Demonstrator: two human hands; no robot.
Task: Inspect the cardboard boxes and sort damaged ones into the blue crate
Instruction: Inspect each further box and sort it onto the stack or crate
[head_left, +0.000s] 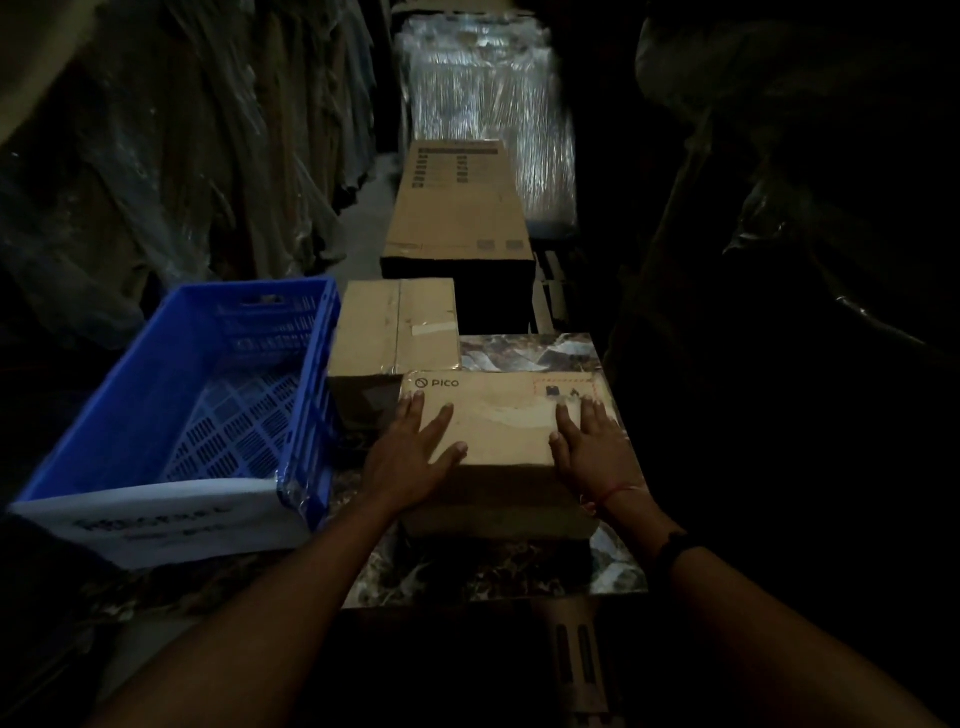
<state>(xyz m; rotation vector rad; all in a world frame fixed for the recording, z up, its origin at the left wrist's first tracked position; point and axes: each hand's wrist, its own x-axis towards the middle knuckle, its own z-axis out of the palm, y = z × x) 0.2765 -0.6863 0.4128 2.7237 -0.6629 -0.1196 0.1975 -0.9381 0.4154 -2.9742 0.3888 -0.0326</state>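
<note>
A cardboard box marked PICO (501, 415) lies on a small marble-patterned table (524, 351) in front of me. My left hand (410, 452) rests flat on its top at the left edge, fingers straight. My right hand (589, 444) lies flat on the top at the right edge, fingers straight. A second cardboard box (395, 327) with a strip of tape stands behind and to the left, touching the first. The blue crate (208, 395) sits to the left with nothing inside; a white label covers its near wall.
A long cardboard box (460, 202) stands further back, with a plastic-wrapped stack (488, 104) behind it. Plastic-covered goods line both sides of the narrow dark aisle. The table's near edge (493, 597) is just before my forearms.
</note>
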